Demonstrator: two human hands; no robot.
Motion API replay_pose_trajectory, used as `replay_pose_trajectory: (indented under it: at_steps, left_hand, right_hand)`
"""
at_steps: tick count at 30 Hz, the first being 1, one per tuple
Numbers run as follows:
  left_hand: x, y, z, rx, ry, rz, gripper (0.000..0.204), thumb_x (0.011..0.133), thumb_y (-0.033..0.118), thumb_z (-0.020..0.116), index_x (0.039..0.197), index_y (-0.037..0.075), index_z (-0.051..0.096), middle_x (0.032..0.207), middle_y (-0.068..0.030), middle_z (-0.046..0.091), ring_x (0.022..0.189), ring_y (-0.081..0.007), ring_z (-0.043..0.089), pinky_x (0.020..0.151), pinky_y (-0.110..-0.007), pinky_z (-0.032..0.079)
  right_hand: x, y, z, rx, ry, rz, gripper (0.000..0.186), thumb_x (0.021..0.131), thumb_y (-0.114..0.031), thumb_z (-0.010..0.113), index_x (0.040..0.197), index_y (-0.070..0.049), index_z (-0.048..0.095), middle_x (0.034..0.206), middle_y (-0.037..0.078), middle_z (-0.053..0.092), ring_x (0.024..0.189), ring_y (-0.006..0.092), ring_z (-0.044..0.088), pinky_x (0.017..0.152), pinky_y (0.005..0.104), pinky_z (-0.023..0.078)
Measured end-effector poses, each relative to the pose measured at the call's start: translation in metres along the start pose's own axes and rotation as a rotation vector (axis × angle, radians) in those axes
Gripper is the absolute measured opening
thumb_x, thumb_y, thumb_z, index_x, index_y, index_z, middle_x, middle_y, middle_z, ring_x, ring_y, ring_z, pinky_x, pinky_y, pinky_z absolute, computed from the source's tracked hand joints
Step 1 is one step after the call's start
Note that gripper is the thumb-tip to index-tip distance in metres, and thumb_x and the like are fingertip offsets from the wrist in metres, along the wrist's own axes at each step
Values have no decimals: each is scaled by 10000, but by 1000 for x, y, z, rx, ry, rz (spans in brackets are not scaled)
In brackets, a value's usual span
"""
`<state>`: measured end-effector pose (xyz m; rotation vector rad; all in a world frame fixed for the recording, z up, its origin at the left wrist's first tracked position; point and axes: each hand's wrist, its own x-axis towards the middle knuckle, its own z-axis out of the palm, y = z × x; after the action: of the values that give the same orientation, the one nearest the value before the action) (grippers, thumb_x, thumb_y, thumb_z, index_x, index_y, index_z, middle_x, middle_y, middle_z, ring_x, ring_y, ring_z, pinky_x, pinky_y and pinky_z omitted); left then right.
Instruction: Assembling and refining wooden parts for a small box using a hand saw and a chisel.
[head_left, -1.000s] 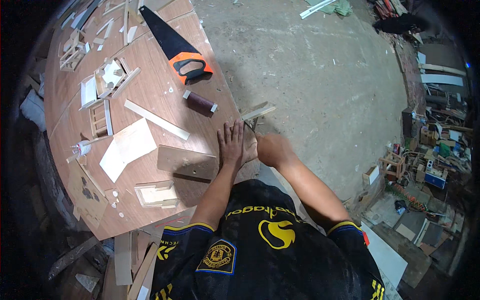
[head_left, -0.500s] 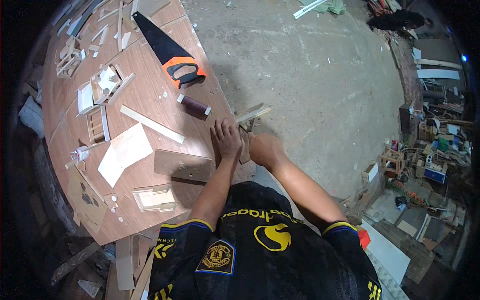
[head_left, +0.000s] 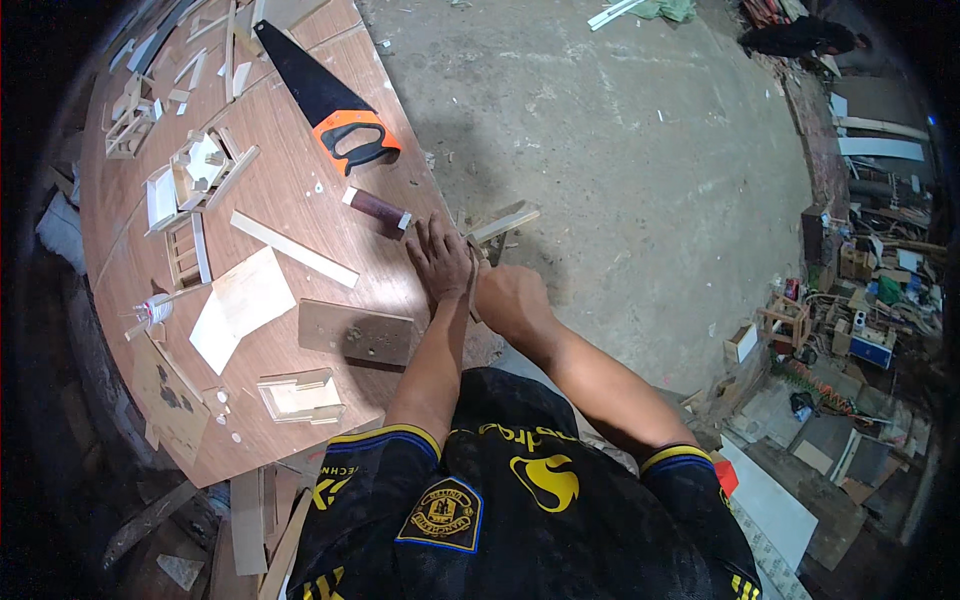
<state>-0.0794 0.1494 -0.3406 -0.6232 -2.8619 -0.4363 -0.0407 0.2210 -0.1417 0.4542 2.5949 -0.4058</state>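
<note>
My left hand (head_left: 443, 262) lies with its fingers stretched out at the table's right edge, pressing on a small wooden piece (head_left: 475, 290). Close beside it, just past the edge, my right hand (head_left: 513, 302) is closed in a fist. Whatever that fist grips is hidden by the hand itself. A pale wood strip (head_left: 505, 222) juts out over the floor beyond both hands. Just past my left fingertips lies a dark purple roll (head_left: 378, 209) with white ends. A brown board (head_left: 355, 333) rests left of my left forearm.
A handsaw (head_left: 325, 105) with an orange and black handle lies farther up the wooden table (head_left: 275, 190). Toward the left are small wooden frames (head_left: 200, 170), a long pale strip (head_left: 295, 248), a white sheet (head_left: 240, 310) and a shallow wooden tray (head_left: 300, 397). Clutter (head_left: 870, 300) fills the far right.
The view has shifted slightly, moving the table leftward in the picture. My right hand has come a little nearer to my left hand, whose fingers look more spread.
</note>
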Motion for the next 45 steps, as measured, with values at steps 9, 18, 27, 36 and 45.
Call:
replay_pose_trajectory:
  at_steps: [9, 18, 27, 36, 45]
  left_hand:
    - [-2, -3, 4, 16, -81, 17, 336, 891, 274, 540, 1127, 34, 547, 1509, -97, 295, 1430, -335, 208, 1114, -615, 123]
    - [1, 1, -7, -38, -224, -41, 426, 907, 301, 505, 1235, 28, 500, 1527, -92, 258, 1442, -319, 166, 1127, -602, 49]
    - [2, -1, -4, -72, -191, -8, 500, 903, 291, 525, 1314, 18, 443, 1524, -102, 268, 1435, -331, 180, 1124, -605, 60]
    - [7, 4, -14, -136, -224, -74, 510, 903, 232, 486, 1358, 18, 399, 1516, -91, 286, 1440, -323, 166, 1127, -598, 37]
    - [6, 3, -15, -162, -266, -59, 502, 905, 260, 486, 1341, 20, 421, 1513, -76, 304, 1446, -319, 150, 1131, -593, 25]
  right_hand:
    - [-2, 4, 5, -89, 14, -124, 179, 849, -103, 506, 908, -1, 641, 688, 178, 663, 623, 326, 674, 543, 404, 535]
    - [-14, 10, 1, -78, -184, 13, 472, 864, -87, 434, 1327, -8, 472, 754, 201, 672, 683, 368, 673, 610, 460, 538]
    - [-2, 7, 0, -27, -306, 99, 556, 840, -66, 443, 1394, -119, 442, 855, 238, 670, 770, 401, 663, 691, 492, 530]
    - [-38, 41, 44, 58, -79, 9, 670, 790, -29, 484, 1442, -119, 353, 782, 233, 644, 695, 406, 640, 627, 494, 521]
    - [-15, 41, 32, 81, -136, -10, 718, 770, -17, 497, 1459, -123, 323, 754, 215, 626, 641, 404, 608, 606, 503, 496]
